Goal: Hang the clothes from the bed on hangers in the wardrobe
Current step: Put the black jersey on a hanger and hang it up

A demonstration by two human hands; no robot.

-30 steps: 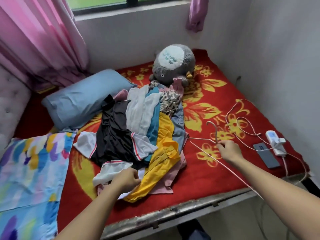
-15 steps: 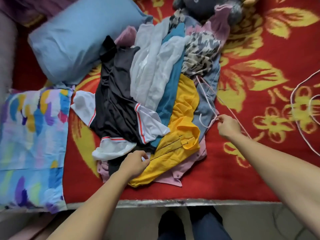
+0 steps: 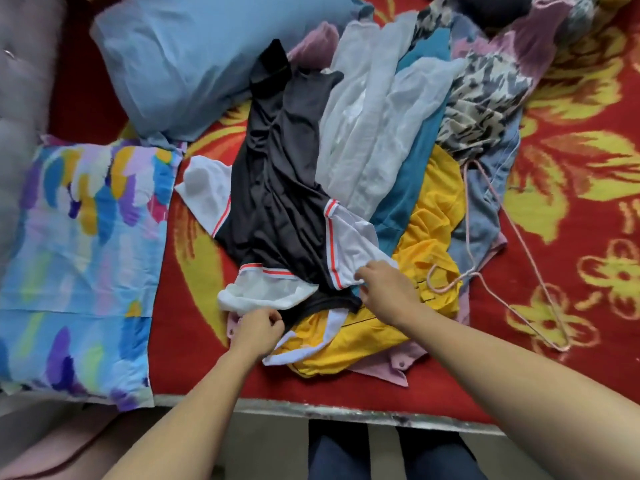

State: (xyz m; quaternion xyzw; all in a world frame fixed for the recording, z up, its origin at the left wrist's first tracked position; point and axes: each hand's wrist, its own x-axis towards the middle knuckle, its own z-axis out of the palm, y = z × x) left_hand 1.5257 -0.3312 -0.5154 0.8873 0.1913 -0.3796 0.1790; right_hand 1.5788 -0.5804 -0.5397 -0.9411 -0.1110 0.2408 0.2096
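- I am at the very start of the job, taking the first thing off the pile of clothes [image 3: 398,174] on the bed [image 3: 588,109]. I think nothing is on a hanger yet.
- My right hand [image 3: 386,292] pinches the white sleeve of the black shirt [image 3: 277,202]. The shirt lies on top of the pile, on its left side.
- My left hand [image 3: 258,329] has its fingers curled at the bottom edge of the same shirt. It looks like it pinches the cloth there.
- The pink hanger [image 3: 475,273] lies loose on the right side of the pile, partly on the bed. No hand touches it.
- Next I think I must lift the black shirt clear, so it does not drag the yellow top [image 3: 433,209] along with it.
- Then I need to pick up the hanger, slip it in through the neck hole and carry it to the wardrobe. I cannot see the wardrobe from here.
- Counting: one hanger.
- I count about eight clothes by colour: black, white, teal, yellow, spotty, light blue and two pink. They lie over each other, so I cannot be sure.
- Two pillows, a blue pillow [image 3: 207,64] and a colourful pillow [image 3: 79,254], both left of the pile.
- Two hands, both on one shirt.
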